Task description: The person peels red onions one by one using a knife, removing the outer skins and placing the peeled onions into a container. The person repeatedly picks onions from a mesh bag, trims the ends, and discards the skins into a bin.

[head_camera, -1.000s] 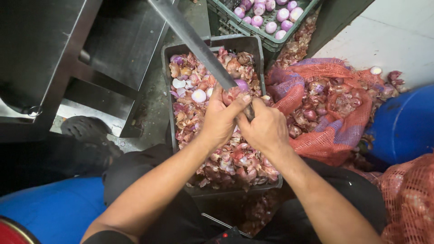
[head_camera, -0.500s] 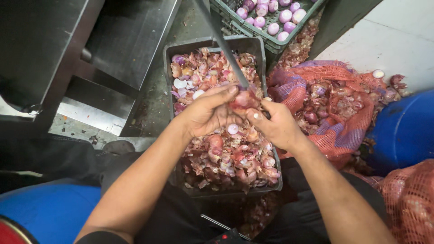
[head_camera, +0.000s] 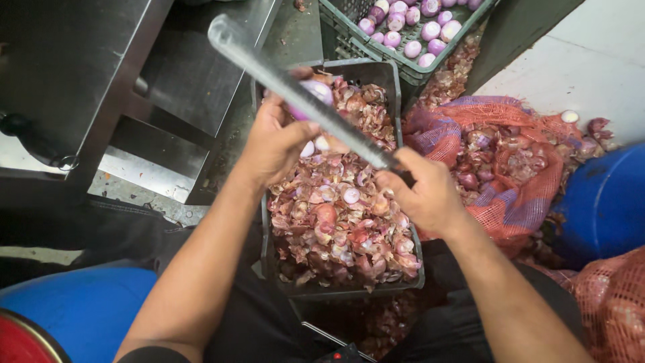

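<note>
1. My right hand (head_camera: pixel 426 195) grips the knife (head_camera: pixel 302 101), blade pointing to 10 o'clock.
2. My left hand (head_camera: pixel 275 141) curls around a peeled onion (head_camera: pixel 316 91), over the bin (head_camera: pixel 393 87) of peels.

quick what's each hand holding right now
Left hand: closed on a peeled onion.
Right hand: closed on the handle of a long knife.

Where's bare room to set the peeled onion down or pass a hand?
Bare: the steel shelf left of the grey tray, and pale floor right of the green crate. Crowded: the tray brims with onion skins, the red mesh sack fills its right side, and the left hand, right hand and long knife span the tray.
</note>
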